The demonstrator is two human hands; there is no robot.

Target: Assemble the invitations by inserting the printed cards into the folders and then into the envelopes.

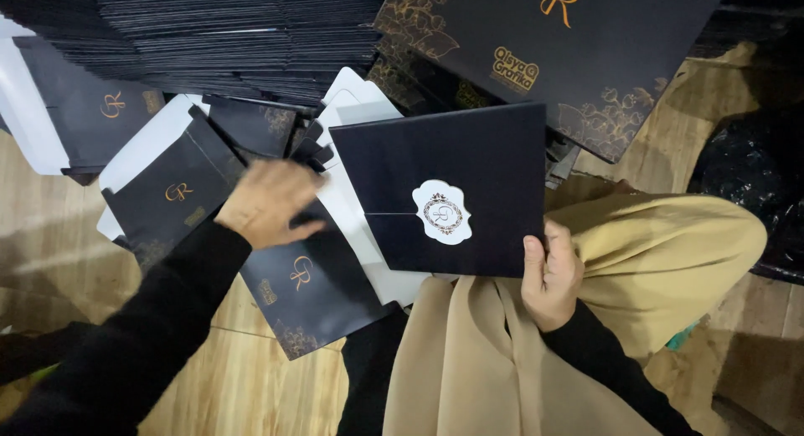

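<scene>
Flat dark folded card (pixel 452 185), white oval seal, upright.

The left hand (pixel 268 203) is stretched forward and across from the lower left, back of the hand up, fingers curled loosely downward with the thumb pointing right; it looks slightly blurred. Its arm wears a long black sleeve running to the bottom left corner. The right hand (pixel 550 275) sits lower right, thumb upright and pressed forward, fingers folded behind in a pinching grip, wrist in a black cuff.
</scene>
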